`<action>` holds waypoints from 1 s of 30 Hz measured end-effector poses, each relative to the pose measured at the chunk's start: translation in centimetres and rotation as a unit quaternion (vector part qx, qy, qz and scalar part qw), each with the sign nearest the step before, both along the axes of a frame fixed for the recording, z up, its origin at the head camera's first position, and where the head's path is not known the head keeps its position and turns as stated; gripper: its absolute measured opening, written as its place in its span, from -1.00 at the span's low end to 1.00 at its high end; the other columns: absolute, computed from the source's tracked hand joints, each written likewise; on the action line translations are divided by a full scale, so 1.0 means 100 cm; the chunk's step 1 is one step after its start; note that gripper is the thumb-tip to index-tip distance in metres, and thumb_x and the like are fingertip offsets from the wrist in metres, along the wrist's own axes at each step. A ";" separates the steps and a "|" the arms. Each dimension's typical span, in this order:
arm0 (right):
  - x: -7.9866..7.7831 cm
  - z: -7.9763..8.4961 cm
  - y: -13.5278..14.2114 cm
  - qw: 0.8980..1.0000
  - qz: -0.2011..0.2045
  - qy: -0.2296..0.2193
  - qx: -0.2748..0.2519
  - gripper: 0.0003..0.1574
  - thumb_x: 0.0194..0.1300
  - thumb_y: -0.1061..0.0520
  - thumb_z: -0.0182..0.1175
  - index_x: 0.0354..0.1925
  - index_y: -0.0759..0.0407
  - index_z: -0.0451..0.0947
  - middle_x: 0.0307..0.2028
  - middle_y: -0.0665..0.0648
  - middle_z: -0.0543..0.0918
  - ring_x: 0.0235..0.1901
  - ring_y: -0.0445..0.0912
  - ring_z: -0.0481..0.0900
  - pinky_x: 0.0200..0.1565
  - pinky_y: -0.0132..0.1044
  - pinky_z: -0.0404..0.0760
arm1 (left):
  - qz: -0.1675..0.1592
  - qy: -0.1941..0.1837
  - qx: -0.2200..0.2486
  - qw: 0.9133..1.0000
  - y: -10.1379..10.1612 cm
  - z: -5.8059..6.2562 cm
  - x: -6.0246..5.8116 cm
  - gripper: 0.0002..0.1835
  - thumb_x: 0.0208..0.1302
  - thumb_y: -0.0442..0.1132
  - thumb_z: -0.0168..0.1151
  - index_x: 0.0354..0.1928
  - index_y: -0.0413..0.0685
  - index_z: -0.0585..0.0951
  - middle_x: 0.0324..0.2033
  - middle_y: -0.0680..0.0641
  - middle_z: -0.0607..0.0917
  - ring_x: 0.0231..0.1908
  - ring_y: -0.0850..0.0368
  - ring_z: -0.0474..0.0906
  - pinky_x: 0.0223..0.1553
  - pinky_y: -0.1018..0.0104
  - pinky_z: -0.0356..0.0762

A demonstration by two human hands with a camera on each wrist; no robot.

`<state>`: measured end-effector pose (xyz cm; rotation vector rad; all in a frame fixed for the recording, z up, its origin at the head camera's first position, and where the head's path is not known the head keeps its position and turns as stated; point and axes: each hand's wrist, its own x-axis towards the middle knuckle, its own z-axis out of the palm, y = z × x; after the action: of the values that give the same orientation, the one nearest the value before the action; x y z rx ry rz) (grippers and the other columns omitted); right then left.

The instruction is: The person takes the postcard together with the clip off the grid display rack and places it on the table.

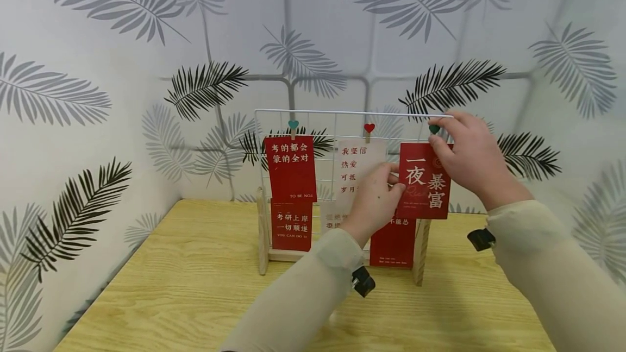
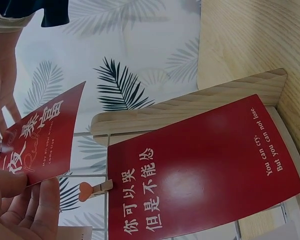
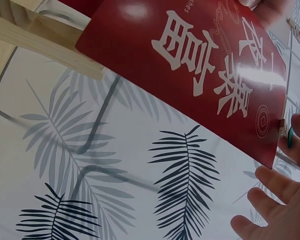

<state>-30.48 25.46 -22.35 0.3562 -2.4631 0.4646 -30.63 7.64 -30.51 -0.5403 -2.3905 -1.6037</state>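
Observation:
A red card with large white characters hangs in front of the upper right of a white wire grid rack. My left hand pinches this card by its left edge, thumb in front, as the left wrist view also shows. At its top, a small clothespin with a dark green heart sits between the thumb and fingers of my right hand. In the right wrist view the clip is at the card's top edge, partly hidden by the fingers.
Two red cards hang at the rack's left, under a teal heart clip. A pale card hangs mid-rack from a red heart clip. Another red card with an orange heart clip hangs lower right. Wooden feet stand on the table.

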 end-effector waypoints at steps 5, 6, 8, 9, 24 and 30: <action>-0.003 -0.002 -0.001 1.000 -0.002 0.016 -0.008 -0.53 0.56 0.00 0.02 0.29 0.17 0.51 0.38 0.31 0.36 0.36 0.34 0.22 0.28 0.38 0.20 | 0.003 0.001 -0.001 1.000 0.000 -0.001 0.000 -0.68 0.43 -0.24 0.27 0.17 0.08 0.56 -0.28 0.19 0.61 -0.31 0.30 0.56 -0.29 0.37 0.59; -0.003 -0.002 -0.001 1.000 -0.003 0.020 -0.009 -0.53 0.57 0.00 0.02 0.28 0.17 0.51 0.37 0.31 0.37 0.35 0.34 0.23 0.28 0.37 0.21 | 0.003 0.003 0.000 1.000 0.000 -0.001 0.000 -0.69 0.43 -0.24 0.27 0.17 0.08 0.56 -0.28 0.19 0.61 -0.31 0.30 0.56 -0.29 0.37 0.59; -0.004 -0.002 -0.001 1.000 -0.004 0.029 -0.013 -0.55 0.58 0.02 0.00 0.26 0.17 0.53 0.35 0.31 0.40 0.33 0.33 0.26 0.28 0.36 0.22 | 0.004 0.007 0.001 1.000 0.001 -0.001 0.000 -0.69 0.43 -0.24 0.27 0.16 0.08 0.57 -0.29 0.19 0.61 -0.31 0.30 0.56 -0.30 0.37 0.58; -0.004 -0.002 -0.001 0.999 -0.005 0.032 -0.015 -0.55 0.58 0.02 0.00 0.26 0.17 0.54 0.34 0.31 0.41 0.32 0.33 0.27 0.28 0.36 0.23 | 0.005 0.009 0.001 1.000 0.001 -0.001 -0.001 -0.69 0.43 -0.25 0.28 0.16 0.08 0.57 -0.29 0.19 0.60 -0.31 0.30 0.55 -0.30 0.38 0.58; -0.002 -0.002 -0.004 0.997 -0.026 0.064 -0.041 -0.60 0.55 0.05 0.08 0.16 0.22 0.63 0.27 0.30 0.50 0.28 0.31 0.34 0.28 0.30 0.26 | -0.001 0.010 0.009 1.000 0.003 -0.003 0.000 -0.69 0.43 -0.24 0.27 0.17 0.05 0.56 -0.26 0.19 0.60 -0.26 0.31 0.53 -0.26 0.39 0.57; -0.001 -0.001 -0.006 0.995 -0.025 0.082 -0.047 -0.65 0.51 0.08 0.15 0.08 0.26 0.67 0.25 0.29 0.53 0.26 0.29 0.36 0.28 0.28 0.28 | -0.001 0.011 0.013 1.000 0.002 -0.002 0.001 -0.70 0.44 -0.24 0.26 0.16 0.06 0.56 -0.27 0.19 0.60 -0.28 0.29 0.53 -0.29 0.39 0.57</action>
<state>-30.59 24.89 -22.41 0.2819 -2.2777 0.5091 -30.49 7.81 -30.75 -0.5527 -2.3508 -1.6182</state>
